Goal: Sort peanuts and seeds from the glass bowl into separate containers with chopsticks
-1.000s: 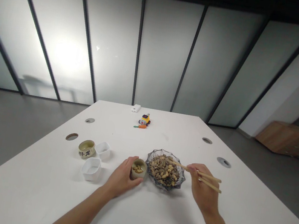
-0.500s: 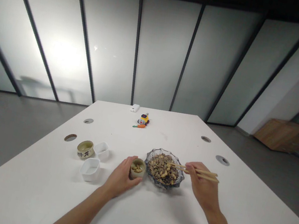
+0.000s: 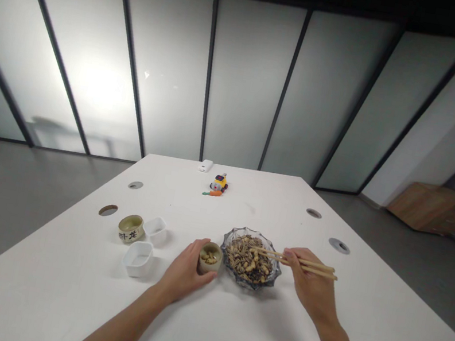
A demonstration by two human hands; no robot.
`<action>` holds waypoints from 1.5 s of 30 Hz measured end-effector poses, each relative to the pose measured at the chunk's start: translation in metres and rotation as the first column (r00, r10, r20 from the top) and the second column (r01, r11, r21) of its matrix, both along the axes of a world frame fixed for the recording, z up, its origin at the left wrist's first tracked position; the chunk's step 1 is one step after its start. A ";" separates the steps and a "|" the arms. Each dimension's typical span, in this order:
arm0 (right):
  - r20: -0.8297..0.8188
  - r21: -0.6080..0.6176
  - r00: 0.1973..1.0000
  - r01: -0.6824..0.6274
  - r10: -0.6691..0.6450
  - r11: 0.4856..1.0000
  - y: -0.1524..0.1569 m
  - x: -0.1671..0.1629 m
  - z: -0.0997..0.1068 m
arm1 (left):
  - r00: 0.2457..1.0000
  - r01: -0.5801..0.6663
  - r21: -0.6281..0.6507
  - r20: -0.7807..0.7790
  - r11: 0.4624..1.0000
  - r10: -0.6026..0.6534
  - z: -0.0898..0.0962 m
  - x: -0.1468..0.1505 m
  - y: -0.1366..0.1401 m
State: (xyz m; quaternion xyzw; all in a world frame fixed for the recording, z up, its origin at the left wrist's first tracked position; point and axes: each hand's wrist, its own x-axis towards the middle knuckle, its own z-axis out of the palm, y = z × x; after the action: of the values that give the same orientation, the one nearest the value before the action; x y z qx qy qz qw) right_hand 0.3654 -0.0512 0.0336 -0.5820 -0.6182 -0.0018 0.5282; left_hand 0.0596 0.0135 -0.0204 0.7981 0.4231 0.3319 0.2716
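My left hand (image 3: 187,271) is wrapped around the left side of a small ceramic cup (image 3: 214,270), which stands upright on the table. Several pale yellow-brown pieces that look like peanuts (image 3: 209,257) lie inside it. Just to its right sits a scalloped glass bowl (image 3: 274,278) full of striped sunflower seeds (image 3: 239,254), with peanuts (image 3: 254,265) mixed in. My right hand (image 3: 308,283), to the right of the bowl, grips a pair of wooden chopsticks (image 3: 316,267). Their tips reach into the bowl at the top of the heap; whether they pinch a piece is too small to tell.
On the left of the white table (image 3: 74,278) stand a ceramic bowl with dark characters (image 3: 130,233) and two white plastic cups (image 3: 136,266). Farther back lie a toy carrot (image 3: 212,193), a yellow toy vehicle (image 3: 219,182) and a white object (image 3: 205,166). Cable holes (image 3: 339,246) line both sides.
The chopsticks have shifted slightly within the bowl and their tips sit a little closer together. My left hand and the cup stay in place.
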 end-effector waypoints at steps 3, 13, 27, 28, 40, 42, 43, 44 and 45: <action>-0.001 0.033 1.000 0.023 -0.023 0.999 0.000 -0.001 0.000 | 1.000 -0.006 0.005 0.002 1.000 0.006 -0.001 0.000 0.000; -0.198 0.077 0.977 0.089 -0.072 0.993 -0.001 -0.009 -0.003 | 1.000 -0.004 0.004 -0.002 1.000 0.004 -0.002 -0.001 0.001; -0.042 0.113 0.995 0.094 -0.089 0.989 -0.008 -0.012 0.004 | 1.000 0.000 -0.013 -0.011 1.000 0.000 -0.001 0.000 0.000; -0.015 0.115 0.994 0.106 -0.105 0.988 -0.007 -0.008 0.003 | 1.000 0.000 -0.017 -0.015 1.000 0.000 -0.001 -0.001 0.000; 0.054 0.031 0.999 -0.002 0.000 1.000 -0.006 -0.008 0.002 | 1.000 0.000 -0.021 -0.010 1.000 0.000 -0.001 0.000 0.001; 0.030 0.066 0.998 0.048 -0.050 0.997 -0.006 -0.007 0.003 | 1.000 0.003 -0.015 -0.006 1.000 -0.003 -0.001 -0.001 0.001; 0.003 0.080 0.997 0.071 -0.072 0.994 -0.006 -0.008 0.003 | 1.000 0.005 -0.010 -0.003 1.000 -0.005 -0.002 -0.001 0.000; -0.033 0.089 0.996 0.087 -0.085 0.992 -0.006 -0.009 0.003 | 1.000 0.008 -0.008 -0.002 1.000 -0.008 -0.002 -0.001 0.000; -0.076 0.093 0.993 0.094 -0.087 0.991 -0.006 -0.011 0.003 | 1.000 0.008 -0.007 -0.001 1.000 -0.008 -0.002 -0.001 0.000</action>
State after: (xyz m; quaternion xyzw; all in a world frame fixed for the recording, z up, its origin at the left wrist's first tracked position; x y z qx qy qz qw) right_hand 0.3545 -0.0575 0.0368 -0.5828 -0.5711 -0.0348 0.5771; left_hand 0.0586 0.0136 -0.0223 0.7991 0.4211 0.3288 0.2757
